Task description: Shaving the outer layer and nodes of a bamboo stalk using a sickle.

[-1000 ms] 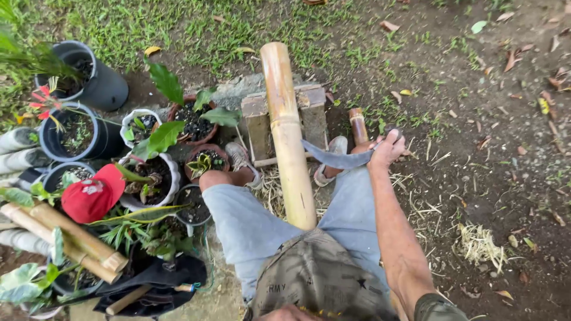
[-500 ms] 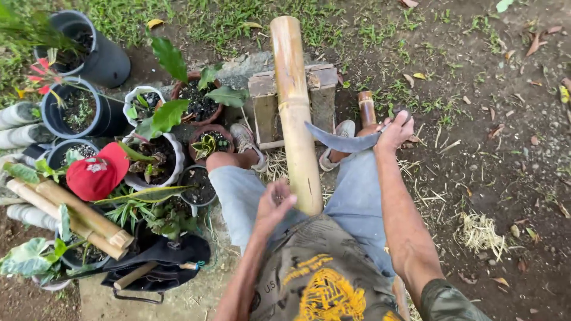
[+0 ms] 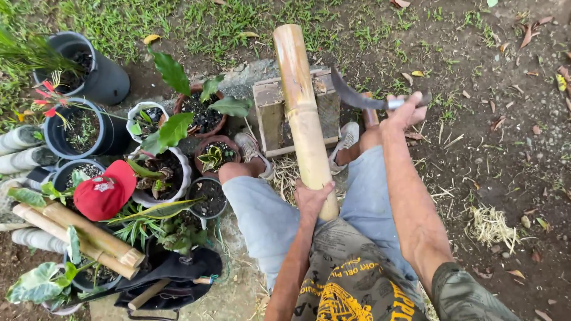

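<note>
Looking down, we see our left hand (image 3: 312, 199) wrapped tight around the near end of the bamboo pole (image 3: 302, 113), which lies lengthwise between our knees with its far part resting on a wooden block (image 3: 270, 116). Our right hand (image 3: 404, 113) has its grip closed on the handle of a curved knife (image 3: 357, 98), blade raised just right of the pole. Potted plants (image 3: 172, 142) and a red cap (image 3: 106, 190) sit to our left.

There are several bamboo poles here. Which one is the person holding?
The thick yellow bamboo pole leaning on the wooden block, gripped by the left hand. The other poles lie untouched among the plant pots.
</note>
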